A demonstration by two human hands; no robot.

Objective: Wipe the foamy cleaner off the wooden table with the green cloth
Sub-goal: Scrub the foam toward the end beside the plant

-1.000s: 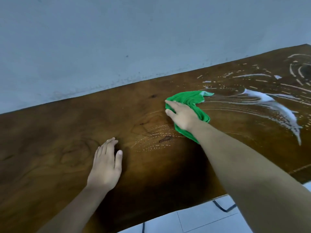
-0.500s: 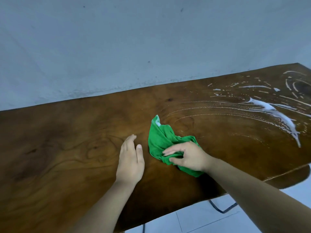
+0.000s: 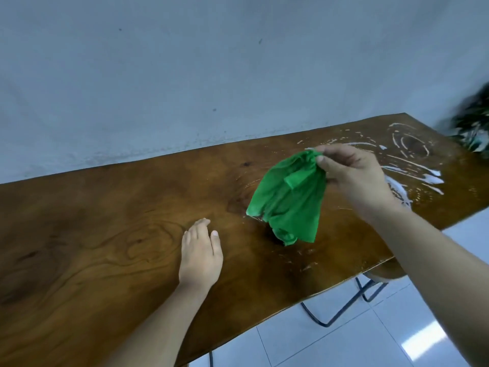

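My right hand [image 3: 354, 178] pinches the top of the green cloth [image 3: 288, 200] and holds it lifted above the wooden table [image 3: 105, 234]; the cloth hangs down crumpled, its lower end near or just touching the wood. My left hand [image 3: 201, 255] lies flat on the table, palm down, fingers together, left of the cloth. White foamy cleaner [image 3: 412, 165] streaks and swirls across the table's right end, partly hidden behind my right hand.
A pale grey wall [image 3: 211, 75] runs along the table's far edge. A blurred dark green plant [image 3: 473, 123] stands past the right end. Black metal legs [image 3: 344, 308] and white floor tiles [image 3: 344, 345] show below the near edge.
My right hand has gathered the cloth and lifted it off the table, moving up and right. My left hand has stayed flat on the wood. The view has tilted.
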